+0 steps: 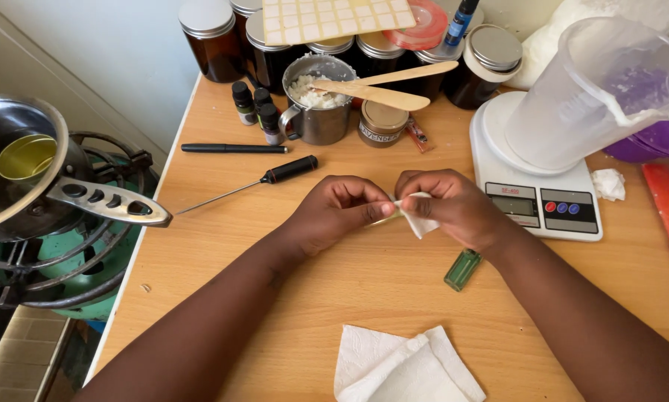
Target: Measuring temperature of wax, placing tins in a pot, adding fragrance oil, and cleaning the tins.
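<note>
left hand [338, 212] pinches thin stick end | right hand [453, 208] grips crumpled white tissue [418, 219] | smooth wooden table [223, 223]

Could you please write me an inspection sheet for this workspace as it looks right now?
Surface: wooden table, mostly bare near the hands.
Job's things: small white tissue piece pinched between both hands, with a thin item I cannot identify.
Clutter: folded napkin, green lighter, kitchen scale carrying a plastic jug, metal cup, amber jars, probe.
Grippers: left hand and right hand both closed on the tissue.
Cables: nothing seen.
Surroundings: saucepan on a gas burner, left.
</note>
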